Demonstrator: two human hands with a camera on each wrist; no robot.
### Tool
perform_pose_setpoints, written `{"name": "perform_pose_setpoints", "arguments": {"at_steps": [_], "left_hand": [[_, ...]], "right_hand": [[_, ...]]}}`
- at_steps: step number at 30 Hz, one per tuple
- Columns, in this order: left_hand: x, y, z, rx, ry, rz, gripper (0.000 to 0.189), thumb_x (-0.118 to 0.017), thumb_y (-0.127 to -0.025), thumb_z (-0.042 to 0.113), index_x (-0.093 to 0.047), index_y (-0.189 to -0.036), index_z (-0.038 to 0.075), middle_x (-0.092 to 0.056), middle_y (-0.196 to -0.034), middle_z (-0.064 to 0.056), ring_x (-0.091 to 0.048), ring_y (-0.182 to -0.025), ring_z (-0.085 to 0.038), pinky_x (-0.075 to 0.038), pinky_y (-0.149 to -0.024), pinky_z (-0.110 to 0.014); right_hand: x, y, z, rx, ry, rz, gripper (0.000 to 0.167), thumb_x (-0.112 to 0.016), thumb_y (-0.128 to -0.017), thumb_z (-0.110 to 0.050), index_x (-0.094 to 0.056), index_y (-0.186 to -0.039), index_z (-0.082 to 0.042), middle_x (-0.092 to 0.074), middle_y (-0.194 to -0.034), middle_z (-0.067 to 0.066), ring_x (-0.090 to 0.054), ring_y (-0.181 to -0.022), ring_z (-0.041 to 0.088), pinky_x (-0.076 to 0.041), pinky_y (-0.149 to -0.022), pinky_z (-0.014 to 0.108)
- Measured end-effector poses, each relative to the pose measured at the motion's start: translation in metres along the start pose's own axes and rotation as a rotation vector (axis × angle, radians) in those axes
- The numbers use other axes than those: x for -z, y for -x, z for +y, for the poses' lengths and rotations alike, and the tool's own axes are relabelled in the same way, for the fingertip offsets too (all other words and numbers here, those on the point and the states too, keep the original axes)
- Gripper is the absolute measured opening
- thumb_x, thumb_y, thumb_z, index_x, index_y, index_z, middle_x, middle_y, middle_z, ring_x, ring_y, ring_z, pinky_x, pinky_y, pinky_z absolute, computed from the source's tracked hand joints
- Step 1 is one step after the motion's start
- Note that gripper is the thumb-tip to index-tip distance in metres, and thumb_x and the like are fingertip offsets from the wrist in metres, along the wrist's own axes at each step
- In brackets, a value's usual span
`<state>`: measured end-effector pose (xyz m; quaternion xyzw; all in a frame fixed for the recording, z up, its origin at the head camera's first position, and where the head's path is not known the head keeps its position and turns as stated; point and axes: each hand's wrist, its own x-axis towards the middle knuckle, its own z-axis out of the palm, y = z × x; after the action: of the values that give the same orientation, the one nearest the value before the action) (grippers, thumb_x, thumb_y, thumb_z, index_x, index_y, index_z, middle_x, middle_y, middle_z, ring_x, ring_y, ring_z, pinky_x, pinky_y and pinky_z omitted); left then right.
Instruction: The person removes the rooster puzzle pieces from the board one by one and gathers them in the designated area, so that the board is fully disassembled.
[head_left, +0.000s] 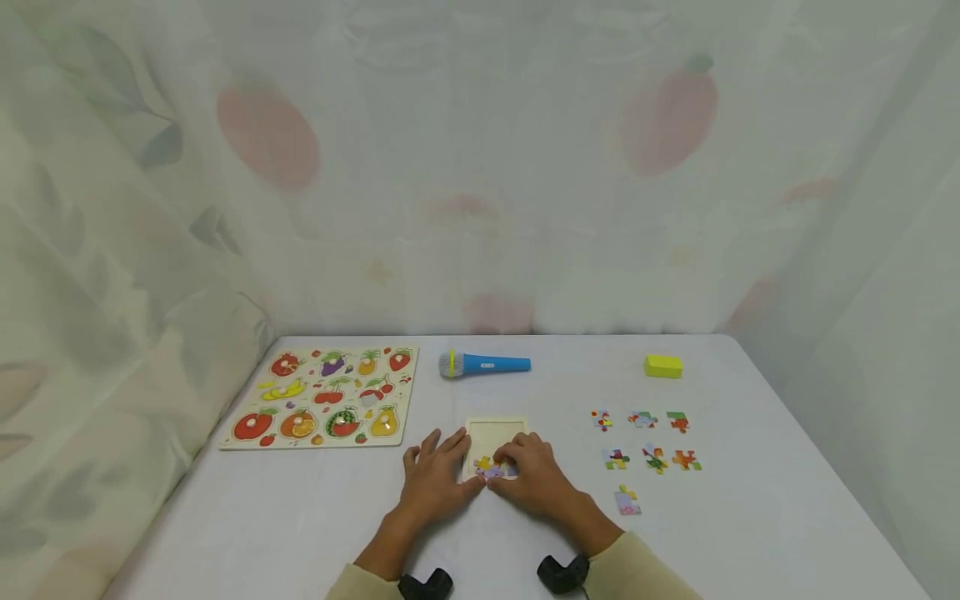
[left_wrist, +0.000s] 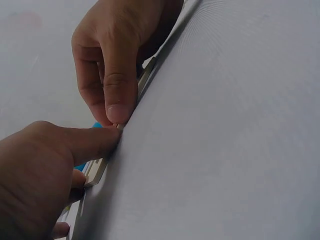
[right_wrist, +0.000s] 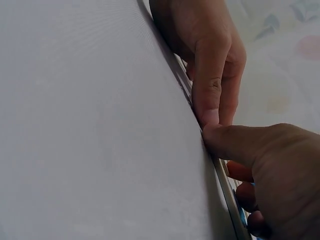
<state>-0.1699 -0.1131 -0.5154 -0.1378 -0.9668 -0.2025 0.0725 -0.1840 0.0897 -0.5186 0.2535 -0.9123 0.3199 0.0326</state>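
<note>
A small wooden puzzle tray (head_left: 497, 432) lies in front of me, with yellow and purple puzzle pieces (head_left: 491, 469) along its near side. My left hand (head_left: 437, 482) holds the tray's near left corner, index finger along the left side and thumb on the near edge. My right hand (head_left: 536, 477) has its fingers curled over the pieces and its thumb at the near edge, pinching a puzzle piece mostly hidden beneath it. In the left wrist view, the thumbs of the left hand (left_wrist: 45, 165) and right hand (left_wrist: 117, 65) meet at the edge.
Several loose jigsaw pieces (head_left: 655, 458) lie to the right. Behind them stands a yellow block (head_left: 663, 366). A blue toy microphone (head_left: 495, 364) lies beyond the tray, and a fruit peg board (head_left: 318, 400) at the left. Patterned curtains (head_left: 480, 167) enclose the white table (head_left: 300, 517).
</note>
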Motion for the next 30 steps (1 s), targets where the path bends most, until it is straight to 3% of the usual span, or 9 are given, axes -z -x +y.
{"name": "perform_pose_setpoints", "arguments": {"at_steps": [5,11,16,19,24,30], "left_hand": [[0.001,0.0,-0.001,-0.002,0.009,0.004,0.071,-0.07,-0.079,0.054,-0.059,-0.135,0.012,-0.05,-0.142,-0.001,-0.033,-0.133,-0.039,-0.021,-0.095,-0.065],[0.001,-0.002,-0.002,-0.002,0.022,-0.004,0.071,-0.069,-0.079,0.053,-0.058,-0.135,0.012,-0.049,-0.142,-0.001,-0.032,-0.134,-0.039,-0.02,-0.096,-0.065],[0.0,-0.002,-0.002,0.005,0.02,-0.011,0.072,-0.069,-0.079,0.054,-0.058,-0.136,0.012,-0.048,-0.143,-0.001,-0.031,-0.134,-0.039,-0.02,-0.096,-0.065],[-0.001,-0.001,-0.001,0.009,0.018,-0.017,0.072,-0.068,-0.079,0.054,-0.057,-0.136,0.011,-0.048,-0.143,-0.002,-0.031,-0.134,-0.039,-0.02,-0.096,-0.065],[-0.001,0.0,0.001,0.027,0.024,-0.024,0.071,-0.069,-0.08,0.053,-0.057,-0.136,0.012,-0.048,-0.144,-0.002,-0.03,-0.135,-0.039,-0.019,-0.097,-0.065],[-0.001,0.0,0.001,0.037,0.016,-0.038,0.071,-0.068,-0.08,0.053,-0.056,-0.137,0.012,-0.047,-0.144,-0.002,-0.029,-0.135,-0.038,-0.018,-0.098,-0.065]], "right_hand": [[-0.001,-0.001,-0.001,0.0,-0.029,0.032,0.023,-0.077,-0.08,-0.03,-0.067,-0.097,-0.017,-0.051,-0.089,-0.012,-0.043,-0.086,0.01,-0.034,-0.079,0.039],[0.008,0.001,0.0,0.044,-0.115,0.106,0.025,-0.079,-0.079,-0.021,-0.067,-0.1,-0.013,-0.057,-0.09,-0.011,-0.05,-0.084,0.009,-0.044,-0.074,0.03],[0.029,0.006,-0.004,0.146,-0.176,0.149,0.027,-0.08,-0.079,-0.012,-0.067,-0.103,-0.008,-0.061,-0.092,-0.005,-0.055,-0.085,0.017,-0.047,-0.074,0.035],[0.045,0.012,-0.005,0.156,-0.213,0.146,0.029,-0.078,-0.079,-0.008,-0.067,-0.105,-0.007,-0.061,-0.093,-0.005,-0.056,-0.086,0.021,-0.048,-0.073,0.04],[0.066,0.023,-0.002,0.123,-0.204,0.13,0.031,-0.078,-0.08,-0.01,-0.066,-0.109,-0.012,-0.06,-0.095,-0.012,-0.054,-0.087,0.014,-0.047,-0.074,0.035],[0.088,0.037,0.004,0.172,-0.173,0.153,0.034,-0.08,-0.079,-0.009,-0.066,-0.11,-0.013,-0.062,-0.097,-0.012,-0.051,-0.086,0.009,-0.046,-0.073,0.03]]}}
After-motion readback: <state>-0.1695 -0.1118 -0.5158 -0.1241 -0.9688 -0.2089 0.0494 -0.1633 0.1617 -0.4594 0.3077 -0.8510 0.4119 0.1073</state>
